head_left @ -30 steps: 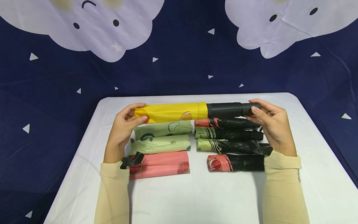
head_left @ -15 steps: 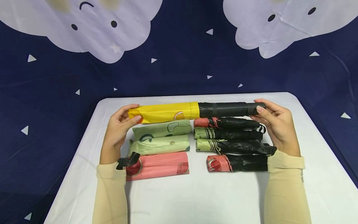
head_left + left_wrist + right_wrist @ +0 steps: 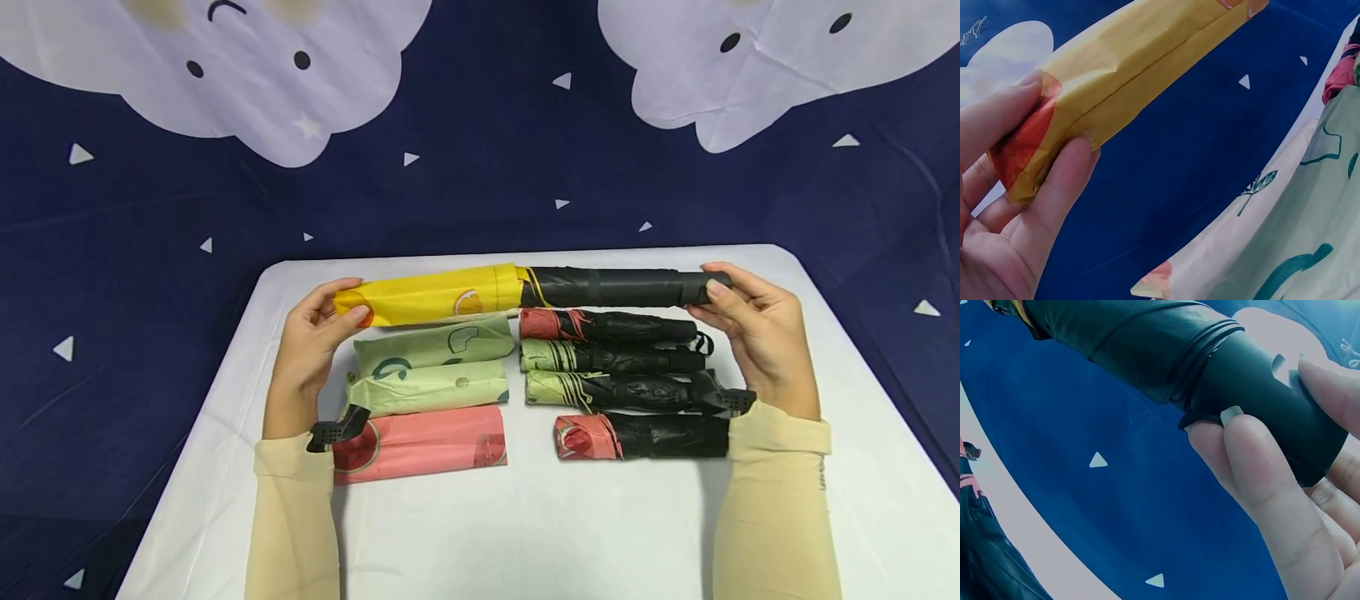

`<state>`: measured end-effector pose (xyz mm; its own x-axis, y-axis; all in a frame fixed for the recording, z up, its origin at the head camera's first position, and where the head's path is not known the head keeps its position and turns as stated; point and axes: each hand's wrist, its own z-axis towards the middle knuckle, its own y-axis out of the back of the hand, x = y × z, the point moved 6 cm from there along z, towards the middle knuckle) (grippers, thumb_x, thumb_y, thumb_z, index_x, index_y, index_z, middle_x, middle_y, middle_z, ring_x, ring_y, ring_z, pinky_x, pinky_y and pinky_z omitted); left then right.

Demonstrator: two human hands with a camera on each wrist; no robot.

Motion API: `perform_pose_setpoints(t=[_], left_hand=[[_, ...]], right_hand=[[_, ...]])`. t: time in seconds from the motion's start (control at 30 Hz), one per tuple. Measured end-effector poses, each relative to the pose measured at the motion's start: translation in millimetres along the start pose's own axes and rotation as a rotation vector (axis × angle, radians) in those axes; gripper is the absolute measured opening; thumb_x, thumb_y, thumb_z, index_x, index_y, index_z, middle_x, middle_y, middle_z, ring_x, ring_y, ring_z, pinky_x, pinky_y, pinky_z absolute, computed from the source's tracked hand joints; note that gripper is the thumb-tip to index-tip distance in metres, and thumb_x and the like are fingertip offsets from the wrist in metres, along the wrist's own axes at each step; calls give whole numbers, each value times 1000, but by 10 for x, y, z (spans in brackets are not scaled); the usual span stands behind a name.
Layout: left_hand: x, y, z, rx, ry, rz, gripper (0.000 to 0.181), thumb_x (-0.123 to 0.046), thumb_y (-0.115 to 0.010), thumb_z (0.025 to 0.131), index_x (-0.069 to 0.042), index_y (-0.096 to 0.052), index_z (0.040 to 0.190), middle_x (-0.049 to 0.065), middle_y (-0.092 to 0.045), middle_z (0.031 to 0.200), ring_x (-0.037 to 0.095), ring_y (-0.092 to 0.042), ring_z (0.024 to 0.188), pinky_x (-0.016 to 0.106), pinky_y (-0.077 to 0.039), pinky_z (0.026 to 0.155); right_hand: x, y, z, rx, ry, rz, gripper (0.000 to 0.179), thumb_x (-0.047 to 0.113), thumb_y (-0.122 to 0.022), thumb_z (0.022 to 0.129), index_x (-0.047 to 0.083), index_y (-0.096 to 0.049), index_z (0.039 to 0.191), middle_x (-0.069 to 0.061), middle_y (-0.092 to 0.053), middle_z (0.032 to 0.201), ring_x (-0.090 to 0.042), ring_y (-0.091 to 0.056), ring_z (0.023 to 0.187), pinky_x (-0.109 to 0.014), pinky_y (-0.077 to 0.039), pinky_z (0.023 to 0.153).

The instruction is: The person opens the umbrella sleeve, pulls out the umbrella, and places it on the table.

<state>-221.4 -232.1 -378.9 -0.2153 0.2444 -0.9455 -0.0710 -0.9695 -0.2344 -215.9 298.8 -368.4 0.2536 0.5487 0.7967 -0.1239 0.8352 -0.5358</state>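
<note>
My left hand (image 3: 311, 342) pinches the closed end of a yellow umbrella sleeve (image 3: 427, 297) printed with orange slices. At the other side my right hand (image 3: 765, 333) grips the black handle (image 3: 1272, 400) of a folded umbrella (image 3: 607, 287), fingers and thumb on either side of it. The umbrella's far end sits inside the sleeve, and yellow trim shows at the sleeve's mouth. Both are held level above the back of the table. In the left wrist view, thumb and fingers press the orange-red corner of the sleeve (image 3: 1116, 75).
Below the hands lie two green sleeves (image 3: 435, 346) and a pink watermelon sleeve (image 3: 435, 443), left of centre. Several folded black umbrellas with pink or green ends, such as the front one (image 3: 660, 436), lie to the right on the white table (image 3: 525, 533). A dark blue cloth (image 3: 487, 167) hangs behind.
My hands have moved apart, left hand leftward and right hand rightward. More of the black umbrella shows out of the yellow sleeve, and yellow trim has come into sight at its mouth.
</note>
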Motion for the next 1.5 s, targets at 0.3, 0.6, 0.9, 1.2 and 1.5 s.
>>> perform_pose_setpoints(t=[0.3,0.6,0.9,1.2,1.5], left_hand=[[90,229,-31,-100,48,-20,37,10,-71,91,1,-67,127,12,-68,107,17,-71,87,25,-61,77],[149,470,285,-146,154,18,42,1,-77,89,-2,-66,129,9,-68,115,15,-71,94,24,-59,81],[344,502,749,-128,277,68,47,-4,-77,90,-3,-62,135,5,-69,118,14,-70,95,23,-59,81],[684,425,804,-34,417,417,57,-25,-79,92,-11,-59,144,2,-64,119,13,-66,99,19,-57,83],[813,422,735,72,437,596,58,-18,-72,98,-14,-51,152,14,-52,145,26,-55,122,17,-54,85]], right_hand=[[-52,118,21,-46,-17,6,30,-21,-54,95,-21,-59,124,-23,-72,105,-29,-76,88,-41,-58,79],[-144,380,116,-65,-117,-39,31,-19,-56,95,-15,-64,124,-22,-74,103,-30,-76,86,-40,-57,79],[-356,751,279,-84,-255,-102,31,-10,-61,97,-7,-66,128,-17,-72,111,-26,-76,88,-34,-59,82],[-678,859,320,-92,-373,-215,27,0,-67,97,2,-71,124,-9,-72,111,-21,-76,88,-31,-59,84],[-788,842,250,-2,-513,-510,56,15,-71,98,-2,-51,147,6,-69,124,-4,-67,109,-22,-56,90]])
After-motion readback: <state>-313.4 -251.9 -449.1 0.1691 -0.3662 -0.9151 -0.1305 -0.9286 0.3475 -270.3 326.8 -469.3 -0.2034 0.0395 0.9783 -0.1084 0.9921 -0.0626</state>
